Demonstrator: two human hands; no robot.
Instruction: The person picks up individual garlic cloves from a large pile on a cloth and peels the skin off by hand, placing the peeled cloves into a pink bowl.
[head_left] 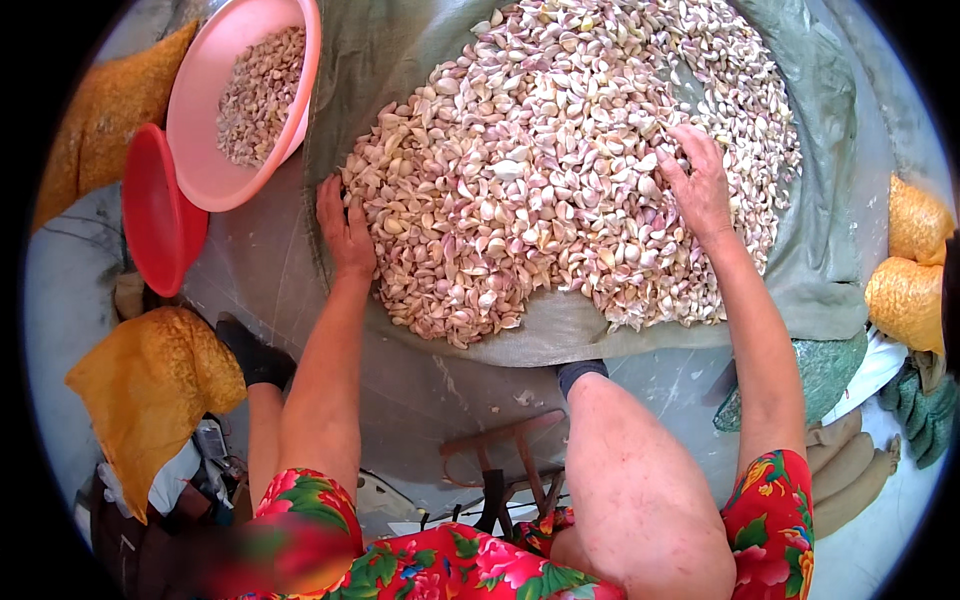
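A wide heap of garlic cloves, white with pink-purple skins, is spread on a grey-green woven sheet. At the heap's left edge my left hand lies against the cloves, fingers apart and nothing gripped. My right hand rests on the right part of the heap. Its thumb and fingers are spread, the tips touching cloves, and no clove shows held between them. The sheet's bare green surface shows through a thin patch near the heap's upper right.
Left of the sheet stands a pink basin with garlic cloves inside, beside a red basin. Yellow sacks lie at the left, and tied yellow bags at the right. A rusty metal frame is near my legs.
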